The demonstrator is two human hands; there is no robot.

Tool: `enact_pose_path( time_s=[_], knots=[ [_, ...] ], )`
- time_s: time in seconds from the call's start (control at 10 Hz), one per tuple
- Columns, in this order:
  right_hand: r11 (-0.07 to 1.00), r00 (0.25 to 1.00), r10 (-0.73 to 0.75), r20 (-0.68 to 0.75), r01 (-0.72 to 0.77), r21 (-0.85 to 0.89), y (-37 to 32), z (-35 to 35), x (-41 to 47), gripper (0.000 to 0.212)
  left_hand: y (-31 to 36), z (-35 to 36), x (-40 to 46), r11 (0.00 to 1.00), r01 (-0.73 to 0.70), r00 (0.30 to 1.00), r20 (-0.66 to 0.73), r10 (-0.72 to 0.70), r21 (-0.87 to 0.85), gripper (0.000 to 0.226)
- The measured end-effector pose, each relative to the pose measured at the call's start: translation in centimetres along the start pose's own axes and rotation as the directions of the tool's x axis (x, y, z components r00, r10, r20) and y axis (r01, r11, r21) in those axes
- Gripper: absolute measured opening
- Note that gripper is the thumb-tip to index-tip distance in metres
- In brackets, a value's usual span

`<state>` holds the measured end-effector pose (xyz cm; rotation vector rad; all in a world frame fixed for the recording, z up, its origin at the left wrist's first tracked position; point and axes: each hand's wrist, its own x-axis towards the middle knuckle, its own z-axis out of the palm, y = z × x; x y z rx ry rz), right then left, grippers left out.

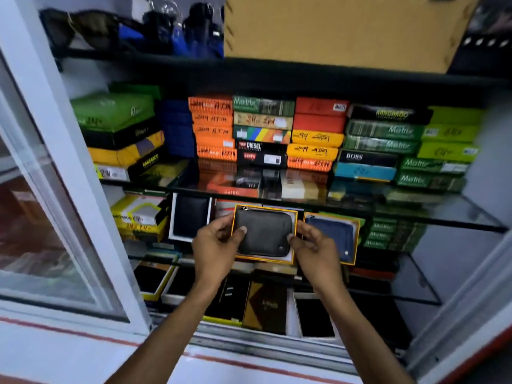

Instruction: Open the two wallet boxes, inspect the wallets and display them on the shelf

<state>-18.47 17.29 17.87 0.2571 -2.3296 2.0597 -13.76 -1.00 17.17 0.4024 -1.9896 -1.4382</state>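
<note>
Left hand: my left hand [214, 246] grips the left edge of the open orange-rimmed box [264, 234], thumb laid on the black wallet [263, 235] inside, fingers behind the rim.
Right hand: my right hand [314, 246] pinches the box's right edge, thumb tip on the wallet's lower right side, other fingers curled behind.
Black wallet: sits flat in its box, zip along the top, small round stud near bottom right corner; box held tilted toward me, in front of the middle glass shelf [457, 217], w/ its lower edge near the shelf below.
Blue wallet: second wallet [333, 235], navy, in a matching orange-rimmed open box [355, 239], stands propped just right of the one I hold, partly behind my right hand.
Left neighbour: another dark wallet in a white-edged box [191, 218] stands upright just left of my left hand.
Above: stacked wallet boxes [263, 134] in orange, green, yellow, black, some w/ handwritten prices, fill the shelf over it; a cardboard box [340, 31] on the top shelf.
Below: more open boxes w/ dark wallets [266, 306] lean on the lowest shelf, between my forearms.
Cabinet: white frame, sliding glass door [41, 231] pushed to my left.
</note>
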Motion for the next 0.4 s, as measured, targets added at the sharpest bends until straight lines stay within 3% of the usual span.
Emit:
enact_pose_path(
  time_s=[0.1, 0.3, 0.4],
  knots=[
    [0.996, 0.996, 0.081, 0.046, -0.078, -0.052, 0.5, 1.3, 3.0, 0.042, -1.5, 2.0, 2.8, 0.994, 0.021, 0.999, 0.043, -0.026, 0.103, 0.040],
    [0.977, 0.993, 0.093, 0.066, -0.079, -0.197, 1.9, 2.6, 5.2, 0.042, -3.4, 3.7, 3.8, 0.969, 0.093, 0.973, 0.188, -0.137, 0.229, 0.054],
    [0.976, 0.997, 0.040, 0.063, -0.026, -0.218, 1.5, 2.0, 3.9, 0.055, -3.2, 3.4, 2.7, 0.957, -0.009, 0.987, 0.154, -0.037, 0.289, 0.063]
  ],
)
